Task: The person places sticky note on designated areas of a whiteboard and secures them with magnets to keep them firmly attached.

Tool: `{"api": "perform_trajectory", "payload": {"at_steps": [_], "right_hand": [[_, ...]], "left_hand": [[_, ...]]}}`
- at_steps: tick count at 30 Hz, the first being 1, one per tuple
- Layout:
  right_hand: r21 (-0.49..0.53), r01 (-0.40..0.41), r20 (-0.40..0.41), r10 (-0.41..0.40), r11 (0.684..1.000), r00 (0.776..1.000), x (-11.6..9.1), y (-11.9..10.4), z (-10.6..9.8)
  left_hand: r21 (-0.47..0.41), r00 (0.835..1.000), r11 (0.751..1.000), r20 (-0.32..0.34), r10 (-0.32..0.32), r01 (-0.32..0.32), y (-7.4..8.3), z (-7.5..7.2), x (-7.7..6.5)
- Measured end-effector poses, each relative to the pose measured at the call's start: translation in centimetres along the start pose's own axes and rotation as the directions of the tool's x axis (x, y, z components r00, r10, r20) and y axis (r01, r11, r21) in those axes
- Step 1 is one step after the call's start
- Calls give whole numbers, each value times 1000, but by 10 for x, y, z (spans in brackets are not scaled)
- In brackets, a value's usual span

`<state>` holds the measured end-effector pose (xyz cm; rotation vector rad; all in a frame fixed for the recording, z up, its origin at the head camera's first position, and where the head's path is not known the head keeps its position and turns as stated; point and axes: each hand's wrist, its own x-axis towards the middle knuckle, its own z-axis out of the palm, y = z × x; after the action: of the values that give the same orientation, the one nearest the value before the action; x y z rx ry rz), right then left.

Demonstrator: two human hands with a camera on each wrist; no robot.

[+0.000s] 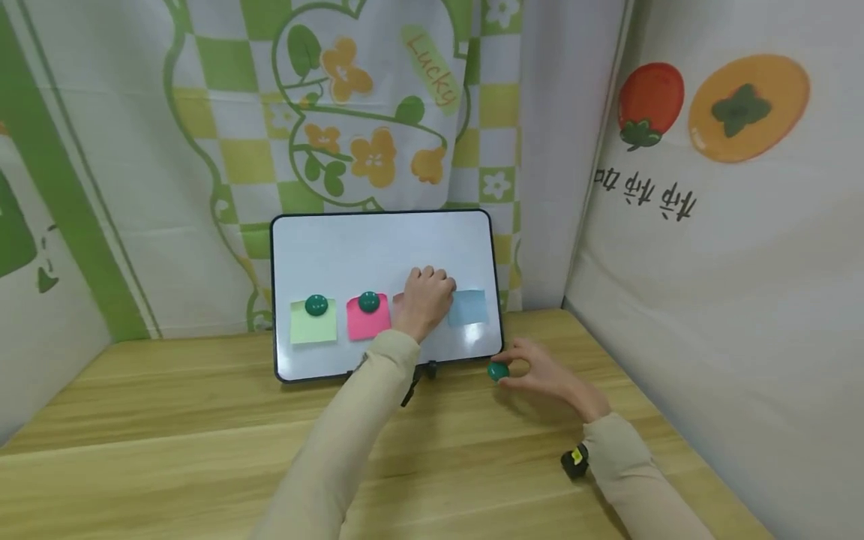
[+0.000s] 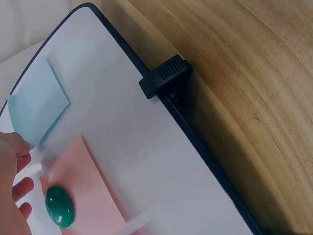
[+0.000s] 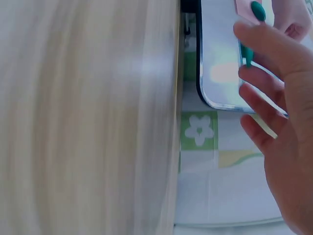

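Observation:
My left hand (image 1: 427, 300) is at the whiteboard (image 1: 378, 251), its fingers curled at the left edge of a blue sticky note (image 1: 468, 307). In the left wrist view, its fingertips pinch the note's corner. Partly behind this hand is a salmon-pink note (image 2: 90, 181) with a green round magnet (image 2: 59, 205) on it. Lower right of the board, my right hand (image 1: 540, 369) pinches another green magnet (image 1: 498, 370) between thumb and index finger, with the other fingers spread in the right wrist view.
Further left on the board are a light green note (image 1: 313, 330) and a bright pink note (image 1: 367, 324), each under a green magnet. A black stand clip (image 2: 166, 77) grips the board's lower edge. The board leans upright on a wooden table (image 1: 169, 450) before a patterned curtain (image 1: 236, 120).

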<state>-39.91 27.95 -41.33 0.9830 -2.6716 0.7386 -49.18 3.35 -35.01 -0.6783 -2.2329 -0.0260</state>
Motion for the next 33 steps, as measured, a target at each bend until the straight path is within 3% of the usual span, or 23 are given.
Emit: {"api": "perform_trajectory", "payload": {"at_steps": [6, 13, 18, 22, 29, 33], "right_hand": [[-140, 65, -160, -88, 988, 983, 19, -9, 1], [-229, 124, -274, -186, 966, 944, 39, -11, -2], [-248, 169, -326, -246, 954, 913, 52, -10, -1], [-254, 143, -382, -235, 957, 894, 63, -10, -3], [-252, 66, -408, -168, 965, 897, 82, -10, -6], [-318, 33, -390, -163, 948, 907, 94, -12, -8]], "left_hand": [[39, 1000, 999, 30, 5, -6, -3, -1, 2], [51, 1000, 999, -20, -8, 9, -6, 2, 1], [48, 998, 998, 48, -33, 31, -6, 2, -4], [63, 996, 998, 86, -34, 29, -7, 0, -2], [135, 993, 991, 116, 0, -16, -8, 1, -2], [153, 993, 988, 117, 17, -35, -9, 2, -4]]}}
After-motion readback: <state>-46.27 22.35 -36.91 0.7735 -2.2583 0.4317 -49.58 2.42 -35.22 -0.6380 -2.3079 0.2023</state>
